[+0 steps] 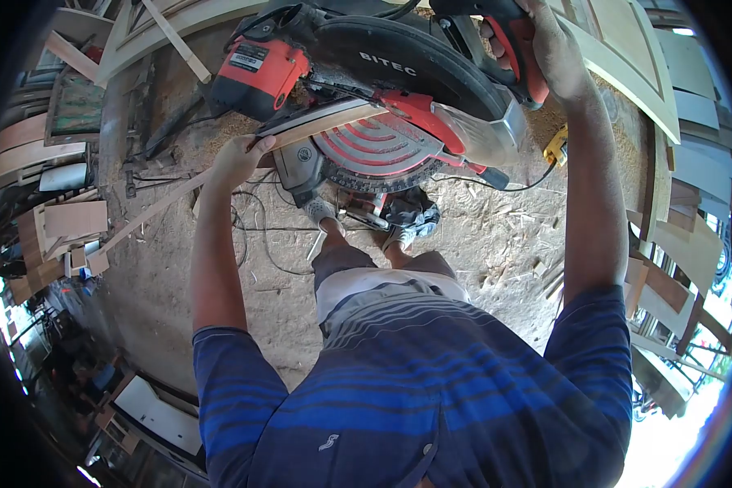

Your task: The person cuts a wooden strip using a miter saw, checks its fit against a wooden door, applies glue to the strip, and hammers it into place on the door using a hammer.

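Two hands are busy; the left hand [246,158] has thumb and fingers closed on the left end of a wood strip [327,125], which runs rightward from that grip across the saw [302,167]; the right hand [555,61] is wrapped round the handle [525,50]; I'd call this steadying wood for a cut (blade contact, I can't tell); the next move calls for a firm left hold, fingers well clear.
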{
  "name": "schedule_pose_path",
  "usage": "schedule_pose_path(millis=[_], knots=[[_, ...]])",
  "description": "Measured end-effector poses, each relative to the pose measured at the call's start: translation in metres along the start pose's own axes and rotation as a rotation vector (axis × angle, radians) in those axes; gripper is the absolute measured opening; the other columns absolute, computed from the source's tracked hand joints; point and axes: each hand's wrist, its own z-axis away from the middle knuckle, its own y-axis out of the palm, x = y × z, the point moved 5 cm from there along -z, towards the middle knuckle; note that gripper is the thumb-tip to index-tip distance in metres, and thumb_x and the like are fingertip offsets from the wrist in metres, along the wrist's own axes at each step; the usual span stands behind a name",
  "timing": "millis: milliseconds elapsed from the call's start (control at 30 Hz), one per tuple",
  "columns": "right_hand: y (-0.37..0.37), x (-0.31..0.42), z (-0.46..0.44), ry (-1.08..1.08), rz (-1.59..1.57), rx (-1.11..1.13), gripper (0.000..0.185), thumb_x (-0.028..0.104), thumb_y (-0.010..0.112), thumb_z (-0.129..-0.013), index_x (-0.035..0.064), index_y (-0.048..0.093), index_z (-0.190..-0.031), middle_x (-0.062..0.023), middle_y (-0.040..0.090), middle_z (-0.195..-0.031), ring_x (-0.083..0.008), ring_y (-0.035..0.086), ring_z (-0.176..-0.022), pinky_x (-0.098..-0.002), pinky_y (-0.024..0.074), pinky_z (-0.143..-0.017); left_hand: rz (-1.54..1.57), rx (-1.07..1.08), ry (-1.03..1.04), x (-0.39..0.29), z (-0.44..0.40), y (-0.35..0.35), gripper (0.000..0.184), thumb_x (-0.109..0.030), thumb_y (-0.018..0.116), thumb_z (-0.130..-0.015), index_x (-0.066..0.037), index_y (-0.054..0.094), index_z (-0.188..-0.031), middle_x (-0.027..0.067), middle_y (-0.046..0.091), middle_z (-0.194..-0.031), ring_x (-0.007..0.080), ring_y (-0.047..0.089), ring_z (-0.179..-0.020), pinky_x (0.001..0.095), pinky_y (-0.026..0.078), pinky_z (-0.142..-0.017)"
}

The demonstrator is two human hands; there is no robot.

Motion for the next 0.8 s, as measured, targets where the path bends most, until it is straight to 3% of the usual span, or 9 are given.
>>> schedule_pose_path(millis=[167, 300, 600, 667, 733, 800], knots=[[0.004, 0.001, 0.003, -0.036, 0.0, -0.085, 0.073, 0.065, 0.04, -0.11, 0.0014, 0.075, -0.101, -0.0082, 0.068, -0.075, -0.0181, 0.062, -0.051, -0.0296, 0.0441, -0.036, -0.068, 0.022, 0.027, -0.017, 0.001, -0.004, 0.066, -0.062, 0.062, -0.104, 0.001, 0.077, -0.114, 0.0254, 0.075, -0.093, 0.0436, 0.075, -0.094, 0.05, 0.055, -0.085], [0.0, -0.005, -0.005, 0.033, -0.008, 0.001, 0.073, 0.064, 0.038, -0.11, 0.0016, 0.075, -0.101, -0.0084, 0.068, -0.075, -0.0181, 0.063, -0.052, -0.0297, 0.0433, -0.035, 0.11, -0.033, 0.088, -0.003, -0.006, 0.008, 0.066, -0.063, 0.063, -0.103, 0.0, 0.078, -0.116, 0.0269, 0.077, -0.098, 0.0453, 0.075, -0.099, 0.0512, 0.055, -0.086], [0.004, 0.008, -0.003, -0.093, 0.042, -0.018, 0.071, 0.061, 0.035, -0.113, 0.0018, 0.073, -0.103, -0.0083, 0.069, -0.076, -0.0198, 0.065, -0.059, -0.0321, 0.05, -0.049, 0.056, -0.023, 0.045, 0.008, -0.02, 0.014, 0.071, -0.068, 0.065, -0.099, 0.0, 0.08, -0.114, 0.0275, 0.077, -0.096, 0.0458, 0.076, -0.099, 0.0513, 0.055, -0.087], [0.011, 0.013, -0.008, -0.151, 0.069, -0.138, 0.07, 0.061, 0.036, -0.113, 0.0018, 0.073, -0.105, -0.0086, 0.069, -0.076, -0.0198, 0.065, -0.059, -0.0313, 0.0482, -0.047, 0.051, -0.011, 0.039, 0.003, -0.018, 0.012, 0.072, -0.069, 0.065, -0.099, 0.0, 0.08, -0.114, 0.0277, 0.077, -0.096, 0.046, 0.075, -0.1, 0.0515, 0.055, -0.088], [0.016, 0.014, -0.015, -0.102, -0.028, -0.037, 0.07, 0.061, 0.038, -0.113, 0.0016, 0.074, -0.107, -0.0088, 0.069, -0.077, -0.0201, 0.065, -0.061, -0.0311, 0.0481, -0.049, 0.063, -0.026, 0.054, 0.004, -0.018, 0.012, 0.071, -0.069, 0.065, -0.099, -0.001, 0.08, -0.114, 0.0276, 0.077, -0.096, 0.0461, 0.075, -0.1, 0.0518, 0.055, -0.088], [0.017, 0.019, -0.018, 0.054, -0.244, 0.283, 0.07, 0.062, 0.04, -0.113, 0.0012, 0.074, -0.109, -0.009, 0.07, -0.078, -0.0206, 0.066, -0.063, -0.0313, 0.0494, -0.052, 0.057, -0.037, 0.068, 0.001, -0.016, 0.012, 0.071, -0.069, 0.065, -0.099, -0.001, 0.08, -0.114, 0.0276, 0.077, -0.096, 0.0463, 0.075, -0.101, 0.052, 0.055, -0.088]])
